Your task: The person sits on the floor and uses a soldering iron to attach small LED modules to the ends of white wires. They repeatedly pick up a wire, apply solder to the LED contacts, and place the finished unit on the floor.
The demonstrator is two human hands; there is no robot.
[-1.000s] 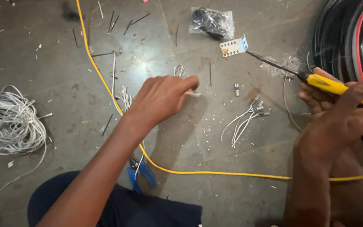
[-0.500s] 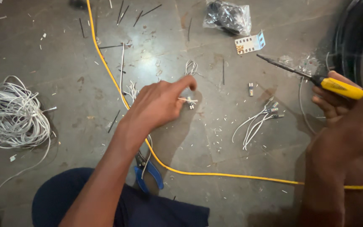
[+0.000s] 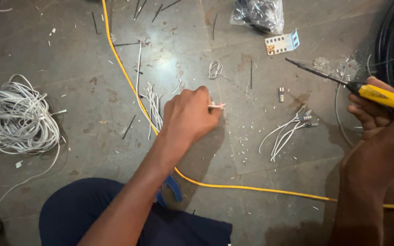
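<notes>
On the far left of the floor a coil of white wire (image 3: 12,116) is lying; the left hand (image 3: 189,115) is pinching a small white wire piece (image 3: 217,106) over the yellow cable (image 3: 128,82), while the right hand (image 3: 377,114) is gripping a yellow-handled tool (image 3: 379,94).

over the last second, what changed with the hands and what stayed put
The left hand reached out over the floor, pinched a small white wire piece between its fingertips and has closed around it, drawing back slightly. The right hand kept its grip on the yellow-handled screwdriver, tip pointing up-left. The yellow cable, white wire coil and blue-handled pliers stayed put.
</notes>
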